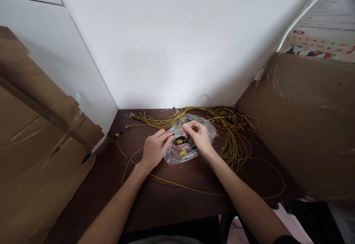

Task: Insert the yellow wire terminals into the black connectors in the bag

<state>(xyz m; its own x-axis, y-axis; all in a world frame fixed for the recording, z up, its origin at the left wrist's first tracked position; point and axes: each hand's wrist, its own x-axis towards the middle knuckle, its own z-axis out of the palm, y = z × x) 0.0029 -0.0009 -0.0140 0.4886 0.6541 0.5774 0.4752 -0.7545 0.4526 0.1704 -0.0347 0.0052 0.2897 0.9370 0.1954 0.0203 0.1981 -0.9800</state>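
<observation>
Both hands pinching one thin yellow wire (177, 129), left hand (154, 148) and right hand (198, 137) gripping it tight just above the clear plastic bag (177, 155) on the dark table (166, 196), looks mid-threading, steady alignment needed, yellow wire pile (230, 125) behind.

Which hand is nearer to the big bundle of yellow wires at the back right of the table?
The right hand. It is just left of the bundle of yellow wires, over the clear plastic bag. The left hand is farther left, beyond the bag.
</observation>
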